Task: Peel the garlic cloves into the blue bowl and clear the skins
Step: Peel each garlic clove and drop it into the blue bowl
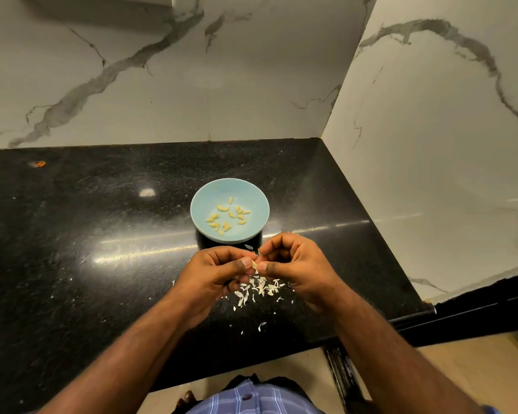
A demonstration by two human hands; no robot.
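Clove (254, 264), pale, half-skinned, between hands (256, 271).

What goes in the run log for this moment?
both hands: left hand and right hand pinch one garlic clove | blue bowl: peeled cloves inside | skins: scattered on counter, uncleared

Bare forearms (138, 339), short fingernails, and a blue plaid buttoned shirt (251, 398).

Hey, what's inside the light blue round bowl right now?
Around a dozen peeled yellowish garlic cloves lie scattered across the light blue round bowl. No skins are visible inside. Nothing covers its interior.
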